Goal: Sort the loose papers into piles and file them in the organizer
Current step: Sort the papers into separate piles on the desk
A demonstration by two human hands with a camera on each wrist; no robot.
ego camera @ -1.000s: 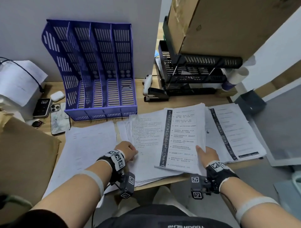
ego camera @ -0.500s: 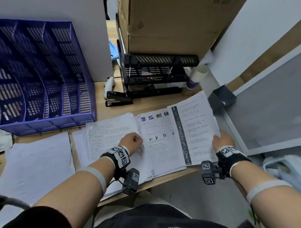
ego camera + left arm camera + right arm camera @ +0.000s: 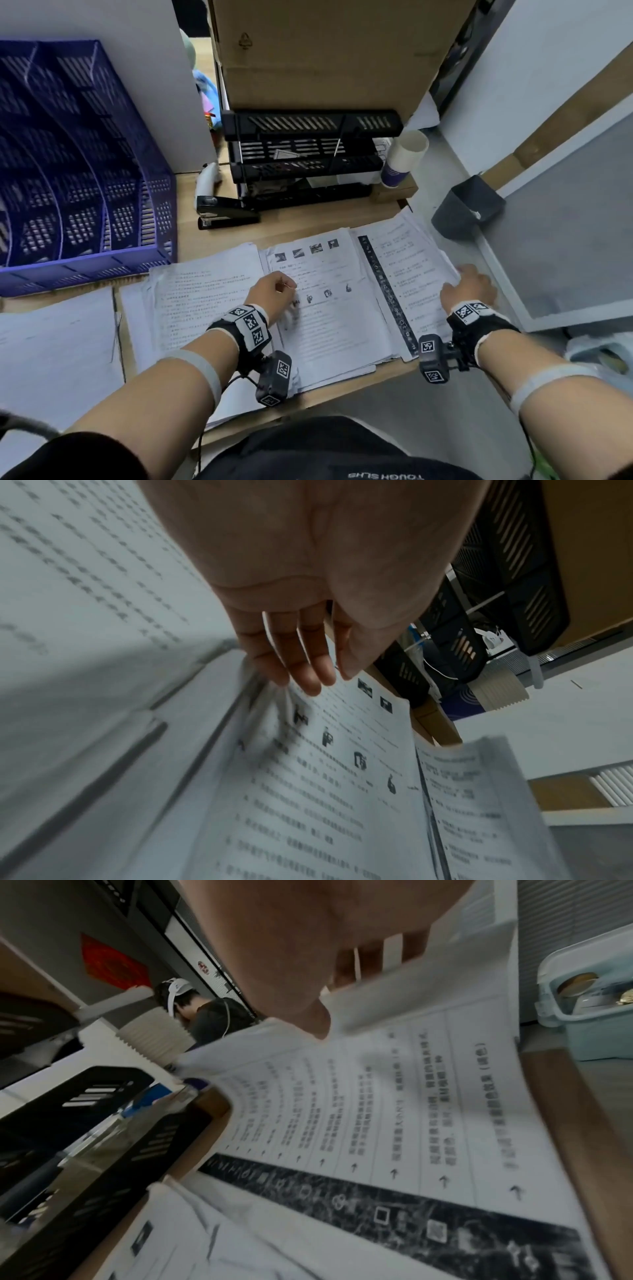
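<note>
I see my left hand point(image 3: 274, 294) resting on the middle stack point(image 3: 329, 308) of papers, its fingers point(image 3: 308, 666) fairly straight and touching the blurred edge of a sheet without curling round it; my right hand point(image 3: 469, 284) grips the right edge of the black-banded sheet point(image 3: 411, 274), thumb on top and fingers point(image 3: 373, 958) under the lifted paper; that sheet lies on the right stack, just right of the middle one; left of my left fingers sits another text stack point(image 3: 202, 301), and further left a plain stack point(image 3: 54, 349), all on the desk point(image 3: 301, 226); the blue organizer point(image 3: 85, 192) stands beyond and left of my left fingers; a stapler point(image 3: 226, 216) and black trays point(image 3: 308, 157) sit beyond both hands.
</note>
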